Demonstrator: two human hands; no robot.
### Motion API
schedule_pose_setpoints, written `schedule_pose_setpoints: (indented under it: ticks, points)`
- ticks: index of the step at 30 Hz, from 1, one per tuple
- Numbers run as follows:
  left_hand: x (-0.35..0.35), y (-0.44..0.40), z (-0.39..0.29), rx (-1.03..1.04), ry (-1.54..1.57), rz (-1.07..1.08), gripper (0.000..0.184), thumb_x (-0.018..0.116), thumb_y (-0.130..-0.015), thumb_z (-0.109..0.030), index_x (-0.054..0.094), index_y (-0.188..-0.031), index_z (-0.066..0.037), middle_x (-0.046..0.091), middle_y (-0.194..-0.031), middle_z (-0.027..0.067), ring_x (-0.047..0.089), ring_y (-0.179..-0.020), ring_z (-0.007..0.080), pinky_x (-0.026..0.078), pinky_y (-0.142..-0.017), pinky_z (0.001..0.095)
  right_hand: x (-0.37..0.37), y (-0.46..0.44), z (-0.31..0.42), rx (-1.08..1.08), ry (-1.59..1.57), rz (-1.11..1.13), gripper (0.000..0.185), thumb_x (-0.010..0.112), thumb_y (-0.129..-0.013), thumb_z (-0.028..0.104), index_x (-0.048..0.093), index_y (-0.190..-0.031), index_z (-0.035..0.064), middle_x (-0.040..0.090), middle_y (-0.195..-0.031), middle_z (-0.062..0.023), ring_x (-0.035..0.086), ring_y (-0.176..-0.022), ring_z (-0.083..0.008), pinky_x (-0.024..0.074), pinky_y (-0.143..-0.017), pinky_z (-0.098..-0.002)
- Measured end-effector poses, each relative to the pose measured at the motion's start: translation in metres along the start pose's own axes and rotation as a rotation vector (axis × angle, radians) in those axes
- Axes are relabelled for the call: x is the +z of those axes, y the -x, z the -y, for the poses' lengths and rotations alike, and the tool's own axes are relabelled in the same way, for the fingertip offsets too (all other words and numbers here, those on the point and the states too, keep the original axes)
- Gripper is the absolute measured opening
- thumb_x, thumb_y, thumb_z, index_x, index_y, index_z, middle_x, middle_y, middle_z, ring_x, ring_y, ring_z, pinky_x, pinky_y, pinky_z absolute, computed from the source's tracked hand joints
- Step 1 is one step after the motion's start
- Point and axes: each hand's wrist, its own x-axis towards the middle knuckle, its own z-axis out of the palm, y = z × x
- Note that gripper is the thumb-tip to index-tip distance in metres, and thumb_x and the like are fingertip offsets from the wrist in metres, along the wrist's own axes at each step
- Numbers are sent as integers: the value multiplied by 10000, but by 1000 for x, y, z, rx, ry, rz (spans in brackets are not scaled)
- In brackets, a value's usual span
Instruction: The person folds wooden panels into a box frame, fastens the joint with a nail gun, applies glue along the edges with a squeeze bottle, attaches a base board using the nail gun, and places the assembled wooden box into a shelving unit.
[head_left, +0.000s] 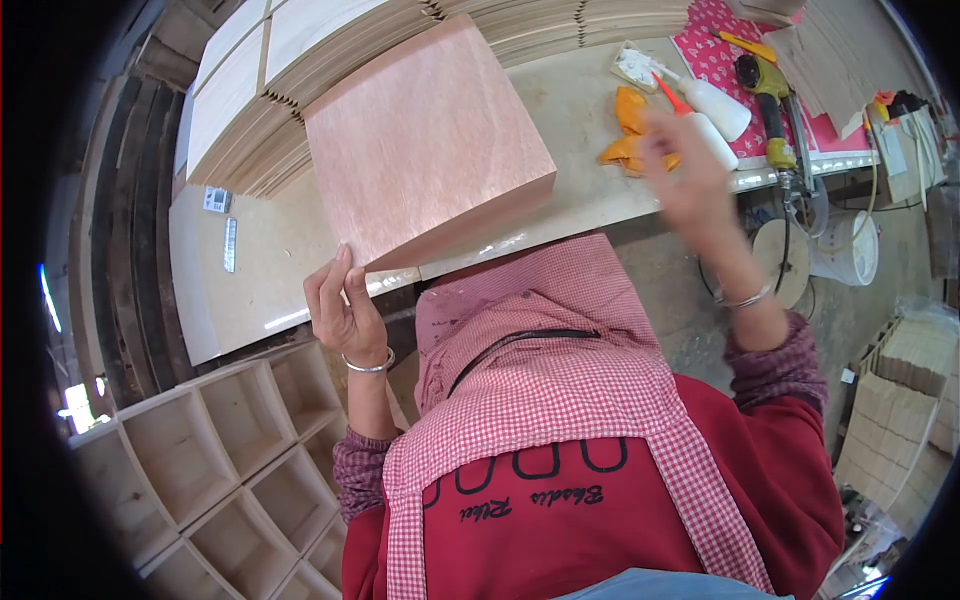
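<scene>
A square wooden box (430, 140) with a smooth reddish-brown top sits on the pale workbench near its front edge. My left hand (347, 305) touches the box's near left corner with its fingertips, fingers apart and not wrapped round it. Over the bench's right part, my right hand (690, 180) is blurred by motion, near an orange cloth (627, 150) and a white bottle with a red tip (712, 143). Whether it holds anything cannot be made out. Another white bottle (718, 108) lies just behind.
Stacked wooden panels (340, 50) line the bench's back. A green and black nail gun (770, 105) with a hose lies at the right. Open wooden boxes (180, 440) stand low at the left. Below the bench at right is a white bucket (848, 248).
</scene>
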Motion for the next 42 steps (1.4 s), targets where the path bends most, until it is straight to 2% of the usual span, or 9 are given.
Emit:
schedule_pose_setpoints:
  ticks: [5,7,10,16,20,25,28,34,42]
  points:
    - [-11,1,1,-68,-32,49,187,647,-893,-71,684,-1065,-7,634,-950,95,589,-796,167,502,-715,249,-95,16,-164,315,515,-45,444,615,-858,91,509,-1281,8,611,-1101,-158,634,-925,-256,515,-791,-310]
    - [-11,-2,0,3,-42,30,192,644,-898,-76,681,-1075,-11,629,-956,92,584,-805,159,493,-705,236,-115,28,-209,525,907,121,541,620,-849,199,454,-1325,2,615,-1133,-204,630,-975,-349,512,-832,-384]
    - [-11,-1,-2,-44,-8,33,197,643,-899,-76,678,-1082,-14,624,-964,90,579,-810,158,490,-703,235,-116,18,-219,690,1058,307,629,609,-836,257,392,-1362,-11,614,-1129,-256,611,-994,-418,500,-842,-440]
    - [-4,0,-12,-44,-11,43,207,643,-890,-56,675,-1090,-12,622,-963,91,565,-772,152,484,-658,240,-119,-1,-284,856,795,301,625,585,-763,168,396,-1312,-63,636,-1027,-274,628,-904,-424,514,-748,-427]
    - [3,-3,-14,-10,-24,24,215,648,-881,-49,676,-1091,-10,620,-949,94,556,-750,148,471,-629,235,-151,-24,-244,887,620,227,546,562,-719,126,439,-1217,-63,637,-914,-225,639,-758,-340,522,-664,-374]
    - [10,-5,-9,3,-17,26,219,667,-862,-41,685,-1080,-18,618,-936,91,545,-729,145,459,-604,227,-188,-35,-68,1118,-97,210,324,509,-730,38,473,-1049,-6,554,-725,-125,545,-527,-161,482,-481,-263]
    - [17,-7,-10,66,6,-24,234,684,-847,-41,690,-1081,-27,617,-933,84,549,-724,145,470,-602,238,-180,-23,19,992,-308,117,253,505,-726,-6,490,-978,-23,538,-649,-102,509,-456,-156,463,-431,-247]
    - [21,-6,-6,72,75,-36,254,698,-826,-25,697,-1080,-38,615,-920,73,557,-722,144,484,-596,246,-138,-40,125,985,-373,461,99,575,-734,-25,513,-810,-26,541,-559,-86,495,-386,-153,455,-397,-249]
    - [32,-3,-1,76,153,-95,271,712,-808,-19,703,-1078,-52,610,-901,56,534,-675,125,468,-564,232,-105,-49,147,1012,-321,535,165,646,-730,-4,525,-842,-16,533,-520,-66,487,-358,-138,444,-372,-247]
